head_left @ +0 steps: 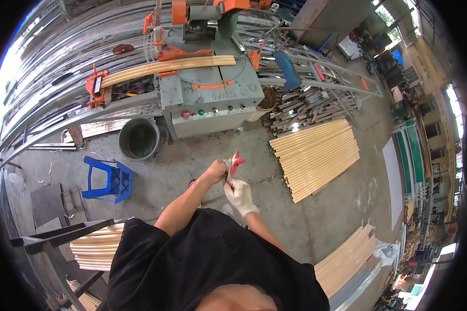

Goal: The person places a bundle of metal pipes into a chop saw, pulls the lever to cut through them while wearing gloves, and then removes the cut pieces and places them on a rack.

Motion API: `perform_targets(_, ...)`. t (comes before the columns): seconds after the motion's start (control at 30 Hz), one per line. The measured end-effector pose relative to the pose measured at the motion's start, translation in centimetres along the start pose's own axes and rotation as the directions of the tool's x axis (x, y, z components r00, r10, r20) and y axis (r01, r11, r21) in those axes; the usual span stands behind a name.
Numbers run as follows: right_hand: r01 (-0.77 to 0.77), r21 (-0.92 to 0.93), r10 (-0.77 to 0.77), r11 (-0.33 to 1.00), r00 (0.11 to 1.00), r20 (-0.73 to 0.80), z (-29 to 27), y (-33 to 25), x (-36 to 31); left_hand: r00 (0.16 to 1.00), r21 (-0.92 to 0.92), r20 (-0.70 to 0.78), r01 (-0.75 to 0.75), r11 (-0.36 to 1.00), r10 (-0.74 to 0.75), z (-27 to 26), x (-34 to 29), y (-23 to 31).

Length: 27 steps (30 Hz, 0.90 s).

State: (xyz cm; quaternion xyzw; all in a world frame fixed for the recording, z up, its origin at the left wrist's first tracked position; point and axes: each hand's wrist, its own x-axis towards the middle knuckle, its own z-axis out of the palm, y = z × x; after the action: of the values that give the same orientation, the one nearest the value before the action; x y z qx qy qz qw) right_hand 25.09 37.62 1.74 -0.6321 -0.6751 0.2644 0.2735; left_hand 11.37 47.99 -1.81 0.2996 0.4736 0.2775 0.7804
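Note:
Out in front of my body, a work glove [235,163] with red-coated fingers and a pale cuff hangs between my two hands. My bare left hand [218,171] is closed at the cuff; its fingertips are partly hidden by the glove. My right hand [238,194], in a white knit glove, pinches the lower edge of the same cuff. Beyond them stands a grey cutting machine [213,98] with orange clamps and a row of buttons. A few wood-coloured bars [171,66] lie across its bed.
A dark bucket [139,139] and a blue plastic stool [109,179] stand at left. Stacked wood-coloured bars [316,158] lie on the floor at right, with another stack [345,256] nearer. Metal offcuts [308,109] are piled beside the machine. A dark metal rack [62,236] stands close at left.

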Motion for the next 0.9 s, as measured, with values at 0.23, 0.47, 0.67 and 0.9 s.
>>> perform_targets(0.23,0.545,0.04,-0.544,0.838,0.839,-0.022,-0.9,-4.8,13.9,0.967,-0.026,-0.002,-0.254,0.967,0.254,-4.9,4.3,0.7)
perform_targets(0.47,0.69,0.125,-0.701,0.713,0.703,0.115,3.2,-4.9,20.1,0.919,0.541,-0.143,-0.239,0.806,0.368,-14.3,13.7,-2.2)
perform_targets(0.67,0.551,0.009,-0.535,0.835,0.808,0.247,5.0,-1.6,24.8,0.881,-0.187,-0.216,-0.46,0.868,0.421,-13.7,16.2,1.9)
perform_targets(0.9,0.591,-0.151,-0.5,0.792,0.771,0.395,5.5,-1.6,31.7,0.946,-0.84,-0.059,-0.22,0.495,0.319,-13.8,18.9,11.0)
